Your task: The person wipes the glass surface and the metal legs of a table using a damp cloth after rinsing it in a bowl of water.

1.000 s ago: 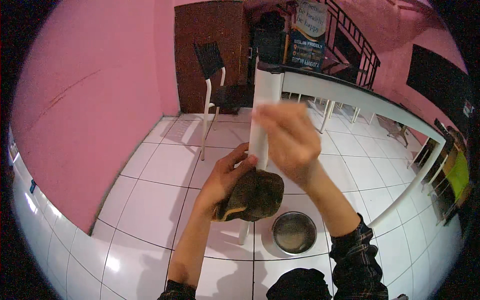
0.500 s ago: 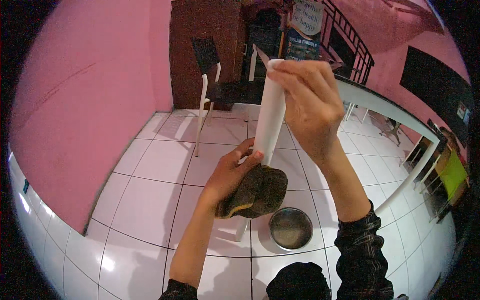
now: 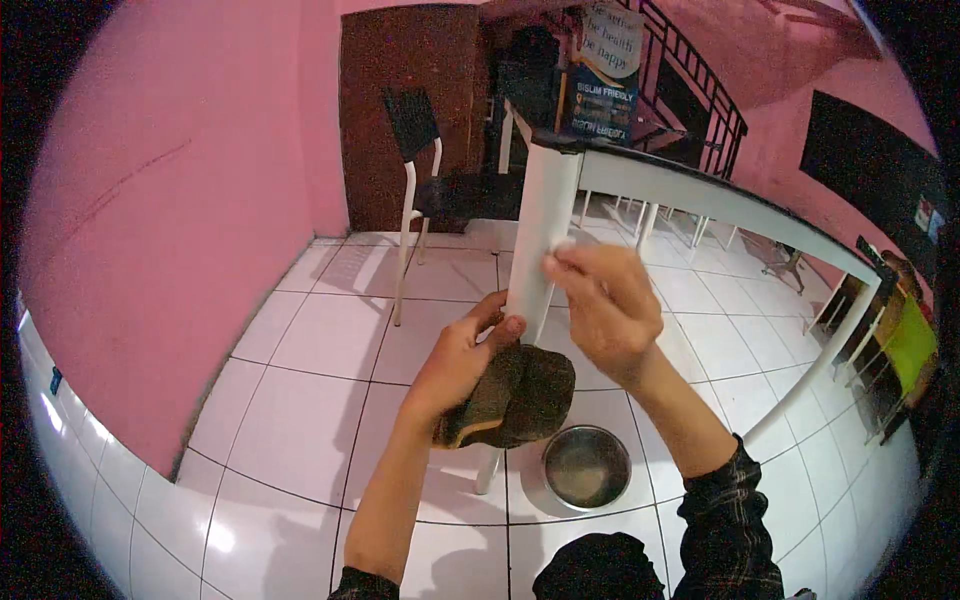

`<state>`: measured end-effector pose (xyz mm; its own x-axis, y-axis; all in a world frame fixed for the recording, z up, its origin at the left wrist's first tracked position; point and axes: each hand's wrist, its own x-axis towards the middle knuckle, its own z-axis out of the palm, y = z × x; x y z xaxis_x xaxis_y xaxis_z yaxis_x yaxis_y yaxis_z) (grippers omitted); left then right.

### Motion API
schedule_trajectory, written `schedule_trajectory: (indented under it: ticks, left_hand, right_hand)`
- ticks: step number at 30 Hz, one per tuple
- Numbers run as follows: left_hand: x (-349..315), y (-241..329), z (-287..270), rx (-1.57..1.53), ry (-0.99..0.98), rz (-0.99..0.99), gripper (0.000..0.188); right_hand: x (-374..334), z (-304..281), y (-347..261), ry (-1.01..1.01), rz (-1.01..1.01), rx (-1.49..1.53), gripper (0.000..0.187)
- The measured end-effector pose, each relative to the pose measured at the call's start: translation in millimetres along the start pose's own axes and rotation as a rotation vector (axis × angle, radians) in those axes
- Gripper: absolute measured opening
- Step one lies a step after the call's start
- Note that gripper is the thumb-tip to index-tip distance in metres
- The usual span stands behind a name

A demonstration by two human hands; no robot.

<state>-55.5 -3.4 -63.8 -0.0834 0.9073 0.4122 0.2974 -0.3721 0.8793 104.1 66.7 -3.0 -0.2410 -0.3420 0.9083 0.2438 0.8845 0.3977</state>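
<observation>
The left hand [image 3: 455,365] curls round the table leg [image 3: 548,200], low down, a dark cloth [image 3: 525,400] just below. The leg rises near upright between both hands — the right hand [image 3: 610,305], higher, narrows beside it; whether it holds anything, I cannot tell.

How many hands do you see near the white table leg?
2: the left hand around the table leg, and the right hand higher up, at its right edge. No others show.
</observation>
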Motion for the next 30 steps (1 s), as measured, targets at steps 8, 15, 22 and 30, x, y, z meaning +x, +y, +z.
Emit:
schedule_trajectory:
  ticks: [8,15,22,30]
  left_hand:
    - [-4.7,5.0,-0.5,-0.12,-0.009,-0.083,0.05]
    - [-1.2,-4.6,7.0,-0.21,-0.032,-0.019,0.054]
    - [-13.6,-17.2,3.5,-0.177,0.012,-0.054,0.048]
    - [-16.7,-17.8,8.7,-0.069,0.063,-0.053,0.064]
  right_hand:
    - [34.4,2.8,6.6,0.163,0.18,0.003,0.022]
    - [-44.8,9.5,-10.1,0.142,0.371,0.141,0.023]
    - [-46.4,15.4,-42.2,0.19,0.528,0.276,0.03]
    - [-9.4,25.6,-13.2,0.497,0.593,0.442,0.028]
